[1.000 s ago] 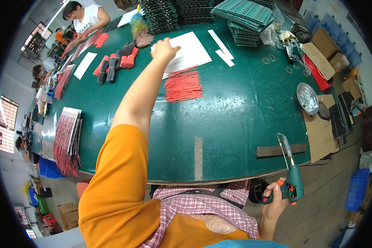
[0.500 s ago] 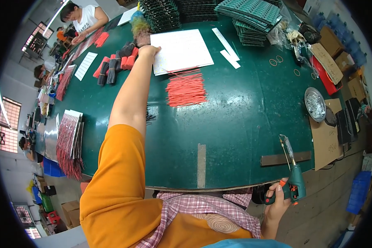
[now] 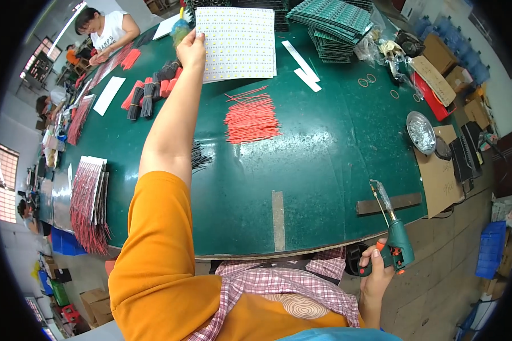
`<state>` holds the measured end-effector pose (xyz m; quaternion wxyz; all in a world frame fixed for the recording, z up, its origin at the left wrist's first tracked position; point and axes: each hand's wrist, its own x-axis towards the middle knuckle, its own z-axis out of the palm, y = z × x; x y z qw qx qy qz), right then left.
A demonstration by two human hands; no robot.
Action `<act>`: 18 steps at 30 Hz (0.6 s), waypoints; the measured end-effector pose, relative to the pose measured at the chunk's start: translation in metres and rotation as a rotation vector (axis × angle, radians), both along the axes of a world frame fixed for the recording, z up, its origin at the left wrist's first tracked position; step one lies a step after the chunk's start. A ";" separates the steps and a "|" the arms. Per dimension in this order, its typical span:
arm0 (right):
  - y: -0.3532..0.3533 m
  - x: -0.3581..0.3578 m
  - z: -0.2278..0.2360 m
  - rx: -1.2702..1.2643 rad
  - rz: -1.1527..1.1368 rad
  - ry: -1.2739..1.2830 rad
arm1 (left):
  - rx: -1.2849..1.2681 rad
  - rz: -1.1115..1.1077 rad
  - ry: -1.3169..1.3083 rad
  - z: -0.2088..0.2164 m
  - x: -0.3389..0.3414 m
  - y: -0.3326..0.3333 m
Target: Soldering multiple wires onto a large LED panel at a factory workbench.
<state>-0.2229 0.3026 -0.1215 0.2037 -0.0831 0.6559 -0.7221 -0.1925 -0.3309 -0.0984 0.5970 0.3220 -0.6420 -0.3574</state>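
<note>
My left hand [image 3: 191, 48] was stretched far across the green desk [image 3: 324, 165] and had pinched the near-left corner of the large white rectangular panel dotted with rows of small yellow parts [image 3: 239, 42]. That panel lay flat at the far side of the desk, just beyond the loose pile of thin red wires [image 3: 251, 116], with its left edge under my fingers.

I judged the panel to be light and thin, fairly stiff but likely to flex or sag if lifted by one corner alone. The small parts on its face looked fragile, so I reckoned the bare edge or corner was the place to hold it, not the studded surface. Sliding it toward the red wires before lifting seemed safer than peeling it up from one point.

My right hand [image 3: 375, 270] was down below the near rim of the desk, wrapped closed around the grip of a teal, pistol-shaped soldering tool with an orange trigger [image 3: 395, 244], its thin metal tip pointing up past the desk edge. Left of the panel lay bundles of black and red wire [image 3: 148, 96]; right of it, two white strips [image 3: 301, 65] and stacks of green boards [image 3: 335, 17].
</note>
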 end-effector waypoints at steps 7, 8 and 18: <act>0.003 0.006 0.000 0.018 -0.010 0.020 | -0.121 0.315 -0.187 0.021 0.006 -0.011; 0.001 0.005 0.001 0.010 0.003 0.030 | -0.116 0.309 -0.185 0.019 0.017 -0.024; -0.009 0.001 0.001 0.084 0.008 0.041 | 0.275 0.556 -0.345 -0.019 0.079 -0.041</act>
